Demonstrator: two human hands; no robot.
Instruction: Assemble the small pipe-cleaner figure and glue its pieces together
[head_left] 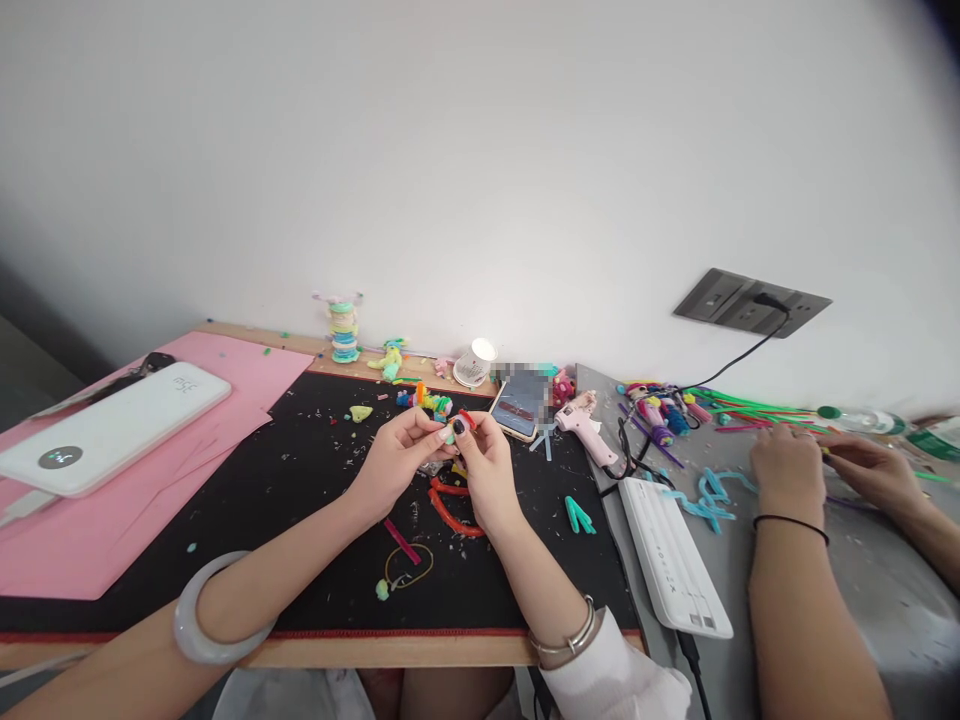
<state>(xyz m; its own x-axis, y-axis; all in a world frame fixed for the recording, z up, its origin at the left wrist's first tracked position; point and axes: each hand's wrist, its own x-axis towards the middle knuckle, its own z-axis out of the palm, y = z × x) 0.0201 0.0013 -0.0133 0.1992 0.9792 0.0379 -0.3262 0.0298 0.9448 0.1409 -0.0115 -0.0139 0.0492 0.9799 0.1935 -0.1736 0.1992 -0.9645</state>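
Both my hands meet over the middle of the black mat [300, 520]. My left hand [401, 450] and my right hand [484, 465] are closed in a pinch on a small red pipe-cleaner piece [466, 420] held between the fingertips. Below them a longer red pipe cleaner [450, 510] lies curled on the mat. A dark pink strip [403, 541] and a thin yellow loop [411, 566] lie nearer the front edge. My left wrist wears a pale bangle [202, 615], my right a metal bracelet [570, 635].
Pink paper [112, 520] with a white power bank [112, 425] lies left. A phone [517, 408], pink glue gun [585, 425], small lit lamp [474, 362] and pipe-cleaner figures [345, 330] stand behind. A white power strip [671, 560] lies right, where another person's hands [825, 465] handle pipe cleaners.
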